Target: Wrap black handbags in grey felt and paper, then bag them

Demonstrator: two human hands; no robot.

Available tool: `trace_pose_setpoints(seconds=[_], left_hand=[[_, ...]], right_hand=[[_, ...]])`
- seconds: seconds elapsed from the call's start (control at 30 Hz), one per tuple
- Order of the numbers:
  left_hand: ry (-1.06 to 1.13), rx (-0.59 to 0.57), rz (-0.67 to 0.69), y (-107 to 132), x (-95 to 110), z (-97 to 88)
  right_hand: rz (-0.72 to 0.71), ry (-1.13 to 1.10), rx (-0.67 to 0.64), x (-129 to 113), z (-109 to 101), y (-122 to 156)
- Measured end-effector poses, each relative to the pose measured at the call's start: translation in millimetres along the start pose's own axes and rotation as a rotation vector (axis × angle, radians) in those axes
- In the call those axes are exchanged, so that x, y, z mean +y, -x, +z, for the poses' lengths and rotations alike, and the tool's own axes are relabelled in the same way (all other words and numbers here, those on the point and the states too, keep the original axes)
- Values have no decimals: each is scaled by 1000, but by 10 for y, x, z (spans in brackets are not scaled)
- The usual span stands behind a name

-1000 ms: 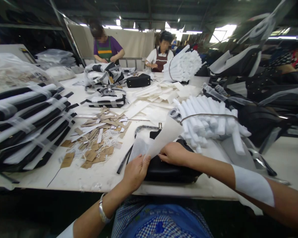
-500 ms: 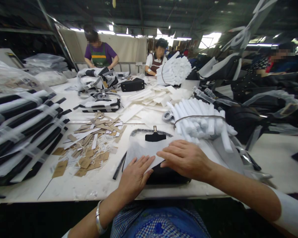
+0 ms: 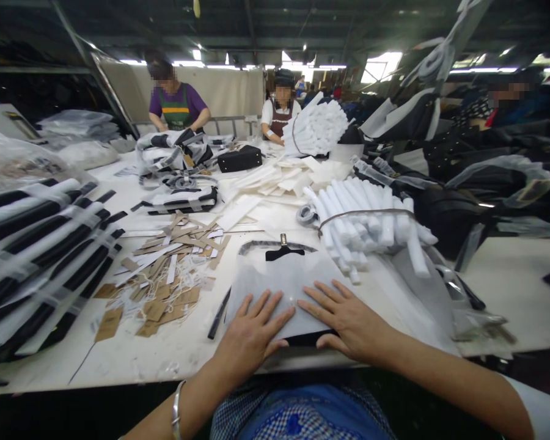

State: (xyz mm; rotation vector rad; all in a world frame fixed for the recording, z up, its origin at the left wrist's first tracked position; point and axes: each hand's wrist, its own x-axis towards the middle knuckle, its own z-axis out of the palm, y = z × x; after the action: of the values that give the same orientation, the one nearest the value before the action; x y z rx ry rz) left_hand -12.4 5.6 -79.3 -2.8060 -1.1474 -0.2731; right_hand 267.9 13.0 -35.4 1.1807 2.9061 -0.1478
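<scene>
At nine o'clock of the view we see a stack of black and white wrapped pieces (image 3: 41, 256) lying on the white table (image 3: 183, 351). Just to its right, at ten o'clock from our left hand, a loose heap of brown paper tags (image 3: 165, 287) with white strings spreads over the tabletop; a thin black strip (image 3: 219, 313) lies between that heap and the sheet.

Our left hand (image 3: 252, 335), with a silver bangle (image 3: 178, 408) on the wrist, lies flat with the fingers spread wide. It grips nothing; it presses on the near left part of a white tissue sheet (image 3: 282, 284).

The sheet covers a black bag (image 3: 309, 338) at the near edge of the table, at six o'clock of the view. Only the bag's dark near edge shows under the paper; at twelve o'clock of the sheet a black tab (image 3: 284, 252) and a metal clip (image 3: 283, 238) stick out.

Our right hand (image 3: 352, 321) sits at three o'clock of the left one, also flat and wide open on the sheet, with its fingers pointing towards ten o'clock; the fingertips of the two hands come close together near the sheet's middle.

At one o'clock from the right hand a bundle of white rolls (image 3: 371, 223), bound by a band, rests on the table; at three o'clock of the view dark bags in clear plastic (image 3: 499, 177) are piled. Two people work across the table at eleven and twelve o'clock.
</scene>
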Motion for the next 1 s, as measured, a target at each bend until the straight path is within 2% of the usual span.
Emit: trace_pose_setpoints(seconds=[0.17,0.3,0.37,0.43,0.5,0.6,0.7,0.83,0.9,1.0], left_hand=[[8,-34,53,8,13,20],[30,-62,51,-6,12,18],[41,-68,52,-16,9,6],[53,-73,49,-21,3,-5],[64,-74,44,-15,-7,-5],[80,-60,59,23,-27,38],[64,-20,83,87,-41,131],[40,9,82,144,-49,211],[60,-23,85,133,-51,167],[120,-102,71,68,-49,-4]], right_hand=[[37,43,50,-125,12,84],[65,-18,-65,-175,-280,-84],[132,-27,-128,-177,-423,-240],[203,6,-126,-163,-459,-373],[181,8,-44,-124,-374,-434],[64,-87,70,-31,-143,-389],[22,-149,58,29,34,-290],[47,-170,32,5,140,-213],[73,-184,39,-9,146,-192],[37,-222,0,-5,79,-159]])
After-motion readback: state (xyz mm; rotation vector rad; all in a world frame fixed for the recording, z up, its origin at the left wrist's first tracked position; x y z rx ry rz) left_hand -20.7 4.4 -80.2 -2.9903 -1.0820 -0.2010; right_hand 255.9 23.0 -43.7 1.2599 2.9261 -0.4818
